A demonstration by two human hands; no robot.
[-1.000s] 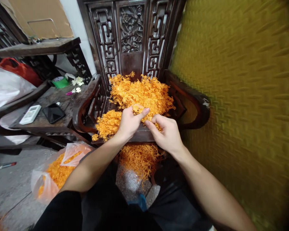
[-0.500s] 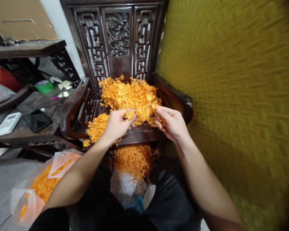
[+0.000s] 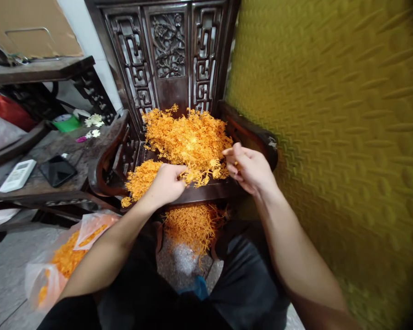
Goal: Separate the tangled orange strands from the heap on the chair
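The left hand (image 3: pixel 167 183) pinches a tuft at the front edge of the orange strand pile (image 3: pixel 187 140) on the carved wooden chair (image 3: pixel 168 59) seat; the right hand (image 3: pixel 249 167) closes on a few strands beside it. Pulling apart gently — not tearing — suits tangled strands best.

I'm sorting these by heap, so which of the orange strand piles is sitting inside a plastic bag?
The pile at lower left on the floor, inside the clear plastic bag. The others lie loose on the chair seat or below it.
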